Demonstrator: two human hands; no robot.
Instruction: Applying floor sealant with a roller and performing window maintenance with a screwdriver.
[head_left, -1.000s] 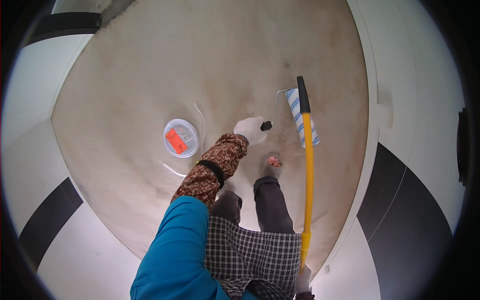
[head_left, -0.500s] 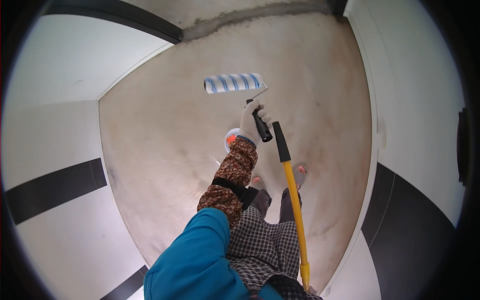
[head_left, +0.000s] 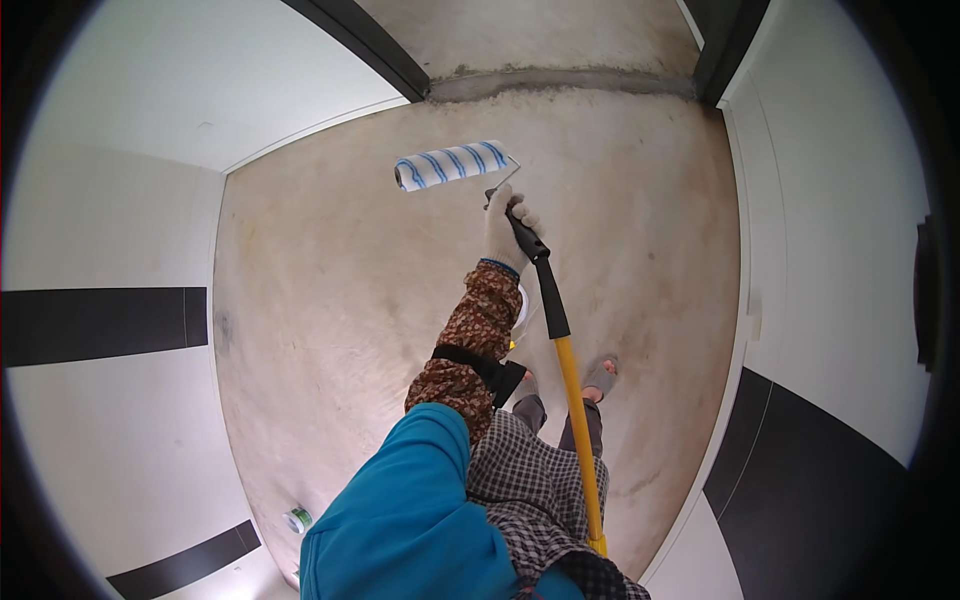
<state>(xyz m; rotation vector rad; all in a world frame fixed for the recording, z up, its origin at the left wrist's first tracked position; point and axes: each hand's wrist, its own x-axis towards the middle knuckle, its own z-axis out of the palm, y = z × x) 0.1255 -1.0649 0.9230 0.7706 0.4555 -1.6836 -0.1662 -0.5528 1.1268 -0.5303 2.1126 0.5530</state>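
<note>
My left hand [head_left: 505, 232], in a pale knit glove, is closed around the black handle of a paint roller [head_left: 452, 165]. The roller's white sleeve with blue stripes points left, above the floor. A yellow extension pole [head_left: 577, 420] rises from the lower edge, and its black tapered tip meets the butt of the roller handle. Whether the tip sits inside the handle or just touches it, I cannot tell. My right hand is out of sight; the pole's lower end is hidden by my clothing.
Bare, stained concrete floor [head_left: 330, 300] spreads between white walls with black bands. A white round container [head_left: 522, 303] is partly hidden behind my left forearm. A small green and white roll or can [head_left: 297, 519] lies by the left wall. Dark door frame posts [head_left: 735, 50] stand ahead.
The roller handle and the pole tip, apart before, have come together end to end. The roller sleeve has shifted slightly left and tilted. The view has moved, showing more of the doorway.
</note>
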